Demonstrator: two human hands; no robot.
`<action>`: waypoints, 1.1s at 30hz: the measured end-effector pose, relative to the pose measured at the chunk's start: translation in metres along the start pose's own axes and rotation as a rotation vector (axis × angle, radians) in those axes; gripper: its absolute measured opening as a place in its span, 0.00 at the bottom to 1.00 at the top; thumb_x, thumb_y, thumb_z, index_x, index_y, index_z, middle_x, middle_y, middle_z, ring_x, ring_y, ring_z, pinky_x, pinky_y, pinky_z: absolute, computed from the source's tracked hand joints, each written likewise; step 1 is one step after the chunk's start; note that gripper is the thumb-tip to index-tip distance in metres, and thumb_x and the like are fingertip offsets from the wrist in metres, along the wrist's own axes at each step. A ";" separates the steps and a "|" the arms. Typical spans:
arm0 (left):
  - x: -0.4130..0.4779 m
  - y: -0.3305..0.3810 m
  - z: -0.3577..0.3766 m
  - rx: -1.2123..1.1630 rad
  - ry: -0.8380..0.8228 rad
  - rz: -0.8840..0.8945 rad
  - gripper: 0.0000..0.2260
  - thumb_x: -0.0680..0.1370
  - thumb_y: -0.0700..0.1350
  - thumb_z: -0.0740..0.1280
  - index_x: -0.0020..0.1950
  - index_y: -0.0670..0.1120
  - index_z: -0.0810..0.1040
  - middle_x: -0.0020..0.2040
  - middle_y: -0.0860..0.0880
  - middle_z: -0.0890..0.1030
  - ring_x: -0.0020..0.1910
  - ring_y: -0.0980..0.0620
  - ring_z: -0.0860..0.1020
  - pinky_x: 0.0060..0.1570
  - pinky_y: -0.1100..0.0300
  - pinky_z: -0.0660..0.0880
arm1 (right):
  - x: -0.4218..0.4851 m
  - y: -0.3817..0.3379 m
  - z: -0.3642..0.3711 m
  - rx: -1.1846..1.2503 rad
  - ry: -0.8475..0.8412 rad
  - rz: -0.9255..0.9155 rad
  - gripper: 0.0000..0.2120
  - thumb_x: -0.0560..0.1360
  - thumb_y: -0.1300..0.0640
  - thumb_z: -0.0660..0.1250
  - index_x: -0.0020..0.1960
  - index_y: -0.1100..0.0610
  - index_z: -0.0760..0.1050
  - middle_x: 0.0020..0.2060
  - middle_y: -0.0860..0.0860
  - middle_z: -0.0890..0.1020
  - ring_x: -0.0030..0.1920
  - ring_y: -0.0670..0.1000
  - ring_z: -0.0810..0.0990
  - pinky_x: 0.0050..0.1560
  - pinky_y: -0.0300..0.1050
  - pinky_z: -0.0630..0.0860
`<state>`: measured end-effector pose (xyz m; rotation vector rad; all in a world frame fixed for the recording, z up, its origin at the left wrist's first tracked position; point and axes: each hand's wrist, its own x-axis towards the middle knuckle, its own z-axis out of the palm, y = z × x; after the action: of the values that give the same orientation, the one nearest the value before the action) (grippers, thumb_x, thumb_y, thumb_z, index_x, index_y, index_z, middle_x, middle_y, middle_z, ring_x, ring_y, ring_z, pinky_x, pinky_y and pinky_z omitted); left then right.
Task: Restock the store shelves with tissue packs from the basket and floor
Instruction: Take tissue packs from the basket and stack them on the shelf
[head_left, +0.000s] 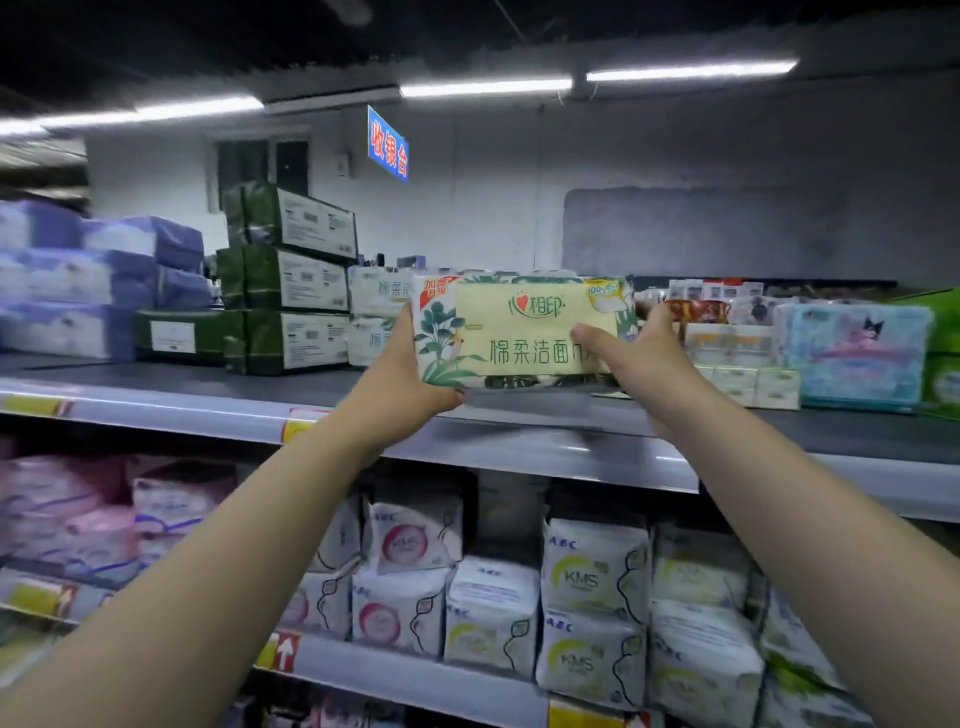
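Note:
A tissue pack (519, 327) with a pale yellow label and green leaf print is held upright over the top shelf (467, 405), its label facing me. My left hand (410, 374) grips its left end and lower corner. My right hand (639, 358) holds its right end, thumb across the front. Behind it stand more white tissue packs (376, 293) of the same kind. The basket and the floor are out of view.
Dark green packs (296, 280) are stacked to the left, with blue-and-white packs (78, 280) beyond them. A light blue cartoon pack (857, 353) and small boxes (748, 384) sit to the right. The lower shelf holds white and pink packets (592, 582).

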<state>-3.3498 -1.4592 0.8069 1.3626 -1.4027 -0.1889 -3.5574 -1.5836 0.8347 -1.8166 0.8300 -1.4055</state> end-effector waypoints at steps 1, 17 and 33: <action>0.006 -0.004 -0.007 0.016 -0.009 -0.013 0.37 0.69 0.36 0.74 0.72 0.56 0.61 0.60 0.55 0.80 0.58 0.56 0.80 0.62 0.52 0.75 | 0.007 0.000 0.009 -0.011 -0.014 0.011 0.38 0.73 0.46 0.72 0.74 0.54 0.56 0.67 0.51 0.70 0.66 0.53 0.70 0.64 0.49 0.67; 0.136 -0.052 -0.015 0.419 -0.089 -0.279 0.19 0.73 0.46 0.74 0.59 0.43 0.72 0.53 0.46 0.79 0.48 0.47 0.81 0.37 0.54 0.83 | 0.101 0.002 0.050 -1.334 -0.365 -0.236 0.38 0.71 0.36 0.70 0.72 0.58 0.65 0.66 0.59 0.69 0.66 0.60 0.67 0.65 0.49 0.66; 0.195 -0.096 0.020 0.849 -0.085 -0.279 0.13 0.78 0.48 0.66 0.58 0.41 0.73 0.50 0.45 0.80 0.45 0.45 0.78 0.41 0.57 0.73 | 0.148 0.058 0.080 -1.232 -0.251 -0.246 0.30 0.74 0.42 0.69 0.67 0.59 0.65 0.65 0.56 0.73 0.69 0.59 0.64 0.63 0.50 0.67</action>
<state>-3.2522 -1.6519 0.8398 2.2706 -1.4124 0.2012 -3.4523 -1.7266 0.8521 -2.9879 1.5564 -0.7237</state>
